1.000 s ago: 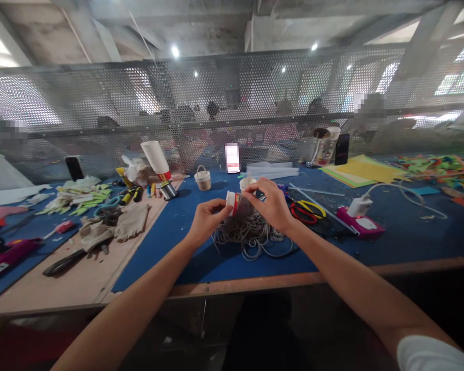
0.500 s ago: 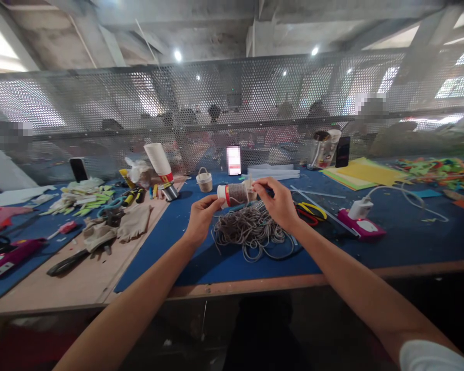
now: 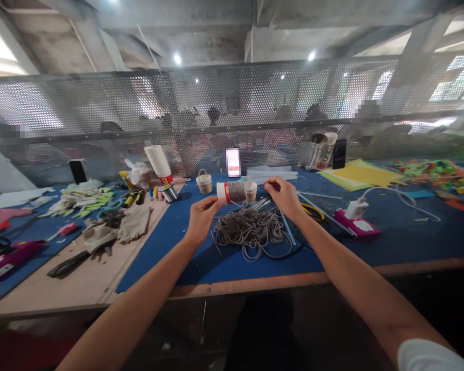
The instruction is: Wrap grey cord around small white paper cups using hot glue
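Note:
My left hand (image 3: 201,215) pinches the rim end of a paper cup (image 3: 224,192), which lies on its side in the air. Grey cord (image 3: 238,191) is wound round the cup's body. To the right of the cup, my right hand (image 3: 284,197) is closed with thumb and forefinger together; whatever may be between them is too small to make out. Below both hands a loose heap of grey cord (image 3: 249,229) lies on the blue mat (image 3: 158,263). A small beige cord-wrapped cup (image 3: 251,191) shows just behind the held cup's far end.
A small handled basket (image 3: 204,183) and a tilted stack of paper cups (image 3: 158,162) stand at the back. A lit phone (image 3: 233,162) leans near the mesh screen. Yellow-handled scissors (image 3: 313,212) and a purple power strip (image 3: 359,228) lie right; gloves (image 3: 135,224) lie left.
My right hand has moved right, away from the cup's end, leaving a gap between them. My left hand keeps its hold on the cup, now slightly higher and more level.

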`<state>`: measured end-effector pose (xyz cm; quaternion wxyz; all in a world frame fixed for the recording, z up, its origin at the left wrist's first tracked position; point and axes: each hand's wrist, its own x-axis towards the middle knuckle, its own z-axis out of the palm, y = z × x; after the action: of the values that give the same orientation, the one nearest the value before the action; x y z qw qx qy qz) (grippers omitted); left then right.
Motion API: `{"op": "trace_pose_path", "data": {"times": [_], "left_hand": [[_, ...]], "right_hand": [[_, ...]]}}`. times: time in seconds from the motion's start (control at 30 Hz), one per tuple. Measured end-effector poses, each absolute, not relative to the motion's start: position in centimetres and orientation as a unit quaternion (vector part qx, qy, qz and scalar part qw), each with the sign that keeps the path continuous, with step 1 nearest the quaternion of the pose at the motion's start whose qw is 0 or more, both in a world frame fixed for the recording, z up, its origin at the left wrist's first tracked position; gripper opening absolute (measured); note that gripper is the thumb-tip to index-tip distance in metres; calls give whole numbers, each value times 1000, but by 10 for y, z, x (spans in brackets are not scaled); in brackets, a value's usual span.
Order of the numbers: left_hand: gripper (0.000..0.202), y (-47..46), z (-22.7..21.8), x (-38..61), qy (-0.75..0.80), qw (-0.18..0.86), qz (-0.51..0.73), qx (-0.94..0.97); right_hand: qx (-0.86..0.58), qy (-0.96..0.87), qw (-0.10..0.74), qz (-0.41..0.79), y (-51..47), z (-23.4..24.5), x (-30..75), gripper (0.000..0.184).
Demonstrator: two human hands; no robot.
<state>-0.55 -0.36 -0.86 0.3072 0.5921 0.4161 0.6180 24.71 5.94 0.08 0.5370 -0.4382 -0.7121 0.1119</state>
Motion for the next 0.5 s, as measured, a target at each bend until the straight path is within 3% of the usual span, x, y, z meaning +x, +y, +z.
{"op": "trace_pose_path", "data": {"times": [0.13,0.3,0.5], "left_hand": [[27,-6,-7,-5,417,275,612,613],[27,-5,-7,-5,424,263,610,616],[32,0,-12,-6,421,274,622,601]], "right_hand": [[-446,-712,530,111,64,-1,250,19],[-533,-689,491,21,75,3,274,22],[-719,-634,285,-1,86,1,311,30]]}}
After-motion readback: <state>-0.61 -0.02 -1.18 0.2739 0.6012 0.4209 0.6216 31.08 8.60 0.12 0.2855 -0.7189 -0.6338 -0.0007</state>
